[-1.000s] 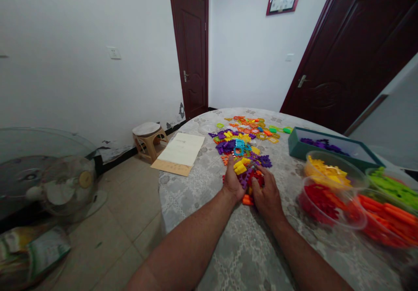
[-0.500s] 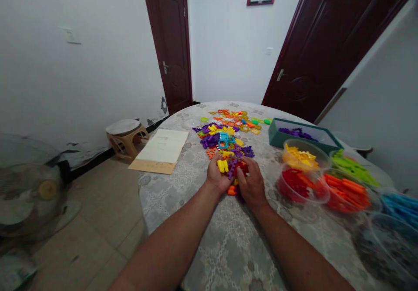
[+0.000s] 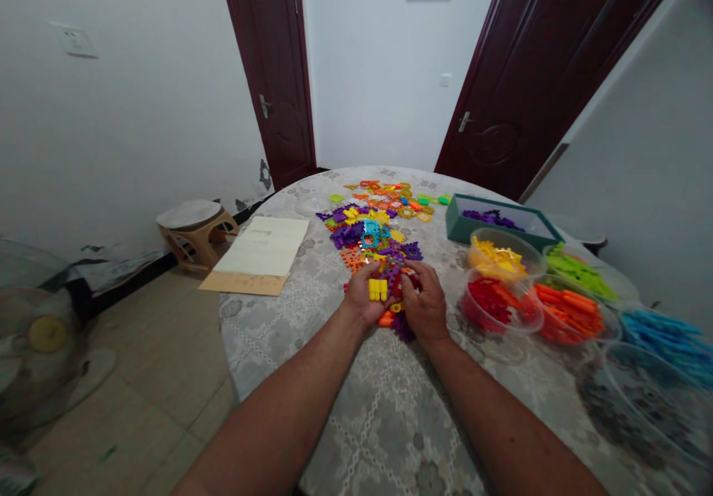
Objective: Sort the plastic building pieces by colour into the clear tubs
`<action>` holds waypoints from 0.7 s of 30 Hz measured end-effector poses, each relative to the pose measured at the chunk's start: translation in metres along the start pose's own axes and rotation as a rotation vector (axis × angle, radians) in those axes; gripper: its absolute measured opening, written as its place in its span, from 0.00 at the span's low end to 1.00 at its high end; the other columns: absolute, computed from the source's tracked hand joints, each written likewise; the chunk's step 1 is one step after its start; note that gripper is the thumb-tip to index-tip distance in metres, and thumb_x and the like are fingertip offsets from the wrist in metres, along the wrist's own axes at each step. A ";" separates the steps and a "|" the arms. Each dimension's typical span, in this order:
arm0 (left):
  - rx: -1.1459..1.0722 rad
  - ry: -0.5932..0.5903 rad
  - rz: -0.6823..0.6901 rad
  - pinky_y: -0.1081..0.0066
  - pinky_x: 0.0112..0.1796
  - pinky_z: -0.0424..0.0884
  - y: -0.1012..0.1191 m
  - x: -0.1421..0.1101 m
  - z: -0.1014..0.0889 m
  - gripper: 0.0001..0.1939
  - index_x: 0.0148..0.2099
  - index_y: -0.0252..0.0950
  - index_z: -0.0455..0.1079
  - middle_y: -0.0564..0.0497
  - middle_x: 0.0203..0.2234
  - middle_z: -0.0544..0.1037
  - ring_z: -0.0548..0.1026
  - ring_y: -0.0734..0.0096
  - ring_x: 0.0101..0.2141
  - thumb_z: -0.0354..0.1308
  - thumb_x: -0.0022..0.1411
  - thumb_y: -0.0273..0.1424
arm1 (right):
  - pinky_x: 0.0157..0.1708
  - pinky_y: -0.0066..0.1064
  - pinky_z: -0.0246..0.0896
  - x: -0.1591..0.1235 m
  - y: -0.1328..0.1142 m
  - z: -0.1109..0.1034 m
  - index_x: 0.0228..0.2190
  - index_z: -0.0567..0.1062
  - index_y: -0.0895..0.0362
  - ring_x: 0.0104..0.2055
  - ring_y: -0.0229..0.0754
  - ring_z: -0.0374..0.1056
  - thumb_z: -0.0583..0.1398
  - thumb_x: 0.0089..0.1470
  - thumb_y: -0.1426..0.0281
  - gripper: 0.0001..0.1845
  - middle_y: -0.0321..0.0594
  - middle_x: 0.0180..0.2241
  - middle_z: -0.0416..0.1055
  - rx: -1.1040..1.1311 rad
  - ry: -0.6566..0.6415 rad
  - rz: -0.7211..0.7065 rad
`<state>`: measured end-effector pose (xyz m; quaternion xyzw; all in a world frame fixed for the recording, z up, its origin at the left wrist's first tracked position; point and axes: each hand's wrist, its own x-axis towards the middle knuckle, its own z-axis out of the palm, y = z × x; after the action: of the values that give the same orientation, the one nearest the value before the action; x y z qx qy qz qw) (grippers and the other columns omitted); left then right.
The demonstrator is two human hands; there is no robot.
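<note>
At the near end of a pile of colourful plastic building pieces (image 3: pixel 374 233), my two hands are close together. My left hand (image 3: pixel 361 299) is curled around a yellow building piece (image 3: pixel 377 289), which rests against the palm and fingers. My right hand (image 3: pixel 428 301) has its fingers bent round a dark red piece (image 3: pixel 397 282), partly covered by the thumb. A purple piece shows between the hands, but which hand bears it I cannot tell. Orange and purple pieces (image 3: pixel 386 319) lie just below the hands on the cloth.
To the right stand clear tubs of yellow (image 3: pixel 501 258), red (image 3: pixel 490 303), orange (image 3: pixel 571 314), green and blue pieces. Behind them is a green box (image 3: pixel 457 221) with purple pieces. A paper sheet (image 3: pixel 261 247) lies at the left table edge; a stool (image 3: pixel 194 236) and fan are beyond.
The whole view has shifted slightly, so things appear further left. The yellow piece has turned a little in my left hand; both hands stay close together.
</note>
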<state>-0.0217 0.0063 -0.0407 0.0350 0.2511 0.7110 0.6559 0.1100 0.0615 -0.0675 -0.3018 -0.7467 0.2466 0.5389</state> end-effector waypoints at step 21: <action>0.241 -0.072 0.090 0.55 0.38 0.83 -0.008 0.000 -0.004 0.19 0.50 0.39 0.71 0.48 0.42 0.81 0.82 0.65 0.35 0.71 0.58 0.28 | 0.44 0.37 0.70 0.005 -0.007 -0.003 0.43 0.75 0.53 0.40 0.44 0.70 0.64 0.60 0.60 0.13 0.39 0.42 0.74 0.064 0.111 0.168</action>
<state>-0.0155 0.0048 -0.0473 0.1503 0.3093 0.7027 0.6228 0.1103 0.0603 -0.0584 -0.3592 -0.6796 0.2975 0.5663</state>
